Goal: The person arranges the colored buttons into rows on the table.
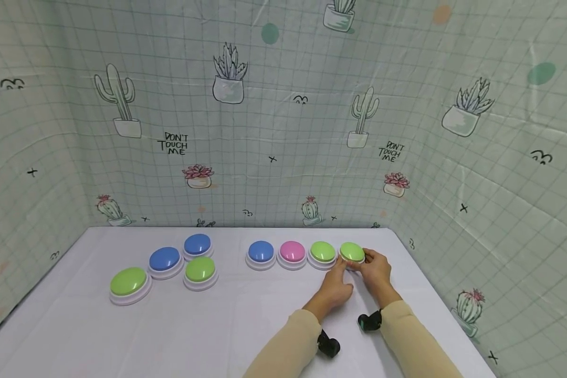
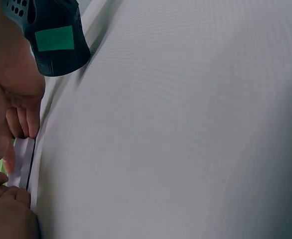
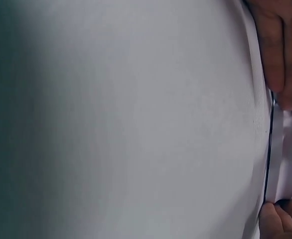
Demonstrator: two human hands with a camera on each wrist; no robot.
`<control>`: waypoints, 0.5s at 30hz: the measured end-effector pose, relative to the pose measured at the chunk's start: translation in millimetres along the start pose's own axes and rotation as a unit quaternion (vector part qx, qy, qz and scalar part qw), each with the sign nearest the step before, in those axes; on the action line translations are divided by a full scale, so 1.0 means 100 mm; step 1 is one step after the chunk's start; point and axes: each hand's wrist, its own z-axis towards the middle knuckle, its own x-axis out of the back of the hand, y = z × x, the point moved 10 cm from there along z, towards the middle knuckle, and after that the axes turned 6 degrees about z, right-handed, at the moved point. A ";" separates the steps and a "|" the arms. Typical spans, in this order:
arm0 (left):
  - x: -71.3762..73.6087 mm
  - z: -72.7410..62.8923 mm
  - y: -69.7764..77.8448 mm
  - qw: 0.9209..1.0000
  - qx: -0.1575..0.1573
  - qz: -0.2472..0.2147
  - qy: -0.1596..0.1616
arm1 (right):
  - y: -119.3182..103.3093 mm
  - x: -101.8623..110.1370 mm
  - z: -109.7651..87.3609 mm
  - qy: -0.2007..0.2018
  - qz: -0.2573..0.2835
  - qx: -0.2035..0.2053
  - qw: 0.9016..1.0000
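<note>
A green push button [image 1: 352, 252] with a round white base stands at the right end of a row on the white table, held between both hands. My left hand [image 1: 334, 287] has its fingers at the left front of the base. My right hand [image 1: 375, 269] grips the base from the right, its thumb along the front. In the left wrist view the white base [image 2: 24, 162] shows between the two hands at the left edge. The right wrist view shows the base [image 3: 283, 159] at its right edge, with fingers at both ends. Most of the green dome is hidden there.
Left of the held button stand another green button [image 1: 322, 252], a pink one [image 1: 292, 252] and a blue one [image 1: 261, 252]. Farther left are two blue buttons [image 1: 164, 259] [image 1: 197, 244] and two green ones [image 1: 128, 282] [image 1: 200, 270]. Patterned cloth [image 1: 264, 131] walls the table.
</note>
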 end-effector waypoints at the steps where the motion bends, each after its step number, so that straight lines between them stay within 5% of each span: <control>1: 0.01 -0.01 0.01 1.000 -0.004 0.000 0.001 | -0.01 0.00 0.00 0.000 -0.007 0.002 1.000; 15: 0.05 -0.07 -0.05 1.000 0.004 -0.009 0.005 | -0.09 0.06 -0.05 0.003 -0.054 0.005 0.999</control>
